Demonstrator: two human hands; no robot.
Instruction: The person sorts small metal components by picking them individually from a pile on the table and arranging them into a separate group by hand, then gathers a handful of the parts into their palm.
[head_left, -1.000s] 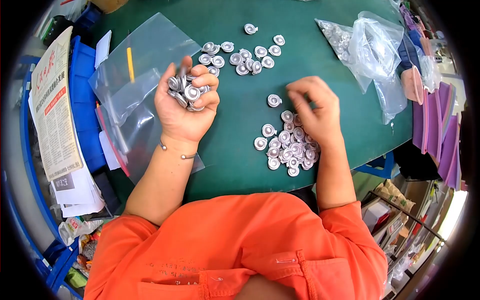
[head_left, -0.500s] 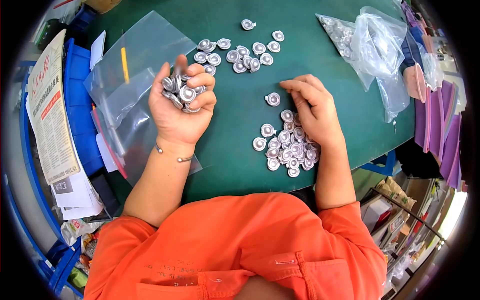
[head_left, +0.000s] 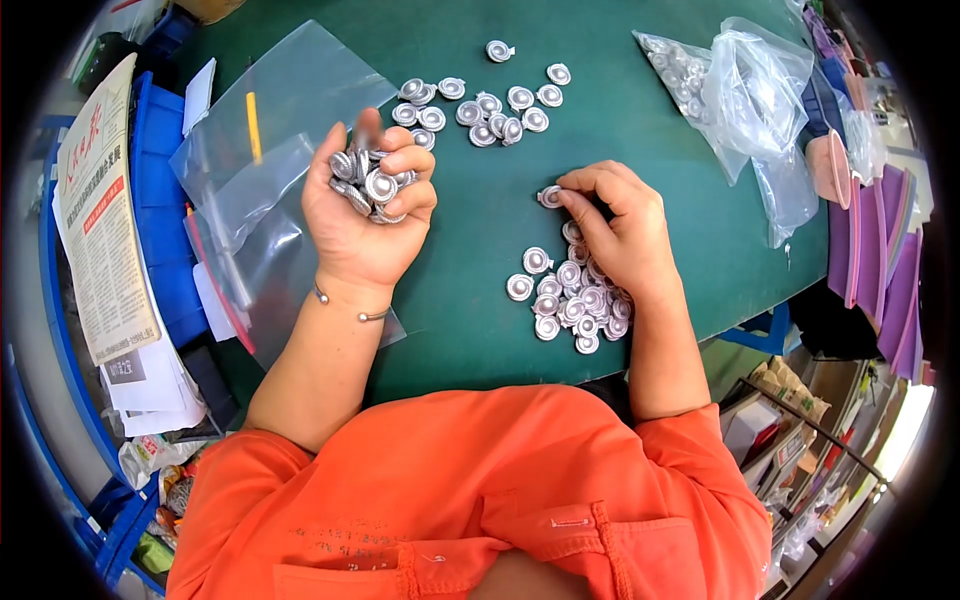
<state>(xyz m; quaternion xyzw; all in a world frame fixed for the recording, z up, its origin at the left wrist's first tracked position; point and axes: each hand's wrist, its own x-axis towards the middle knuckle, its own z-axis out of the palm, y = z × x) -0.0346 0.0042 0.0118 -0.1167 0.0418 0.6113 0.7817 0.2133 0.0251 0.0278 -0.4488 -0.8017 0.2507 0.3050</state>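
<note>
Several round silver metal pieces [head_left: 380,186] are cupped in my left hand [head_left: 362,225], palm up, with the fingers curled round them. My right hand [head_left: 628,225] pinches a single silver piece [head_left: 549,196] between thumb and forefinger, at the top of a pile. That pile of like pieces [head_left: 573,305] lies on the green table [head_left: 460,345], partly under my right hand. Farther back, a looser group of the same pieces [head_left: 495,115] is spread out, some of them just beyond my left fingertips.
Clear plastic bags [head_left: 240,190] and a yellow pen [head_left: 254,128] lie at the left, beside a blue bin [head_left: 165,210] and a newspaper [head_left: 108,225]. At the back right rests a clear bag of silver pieces [head_left: 685,75]. Purple folders [head_left: 868,250] stand at the right edge.
My right thumb and forefinger have closed on the single piece at the top of the pile, which they were apart from before. My left hand still holds its handful, nearly unmoved.
</note>
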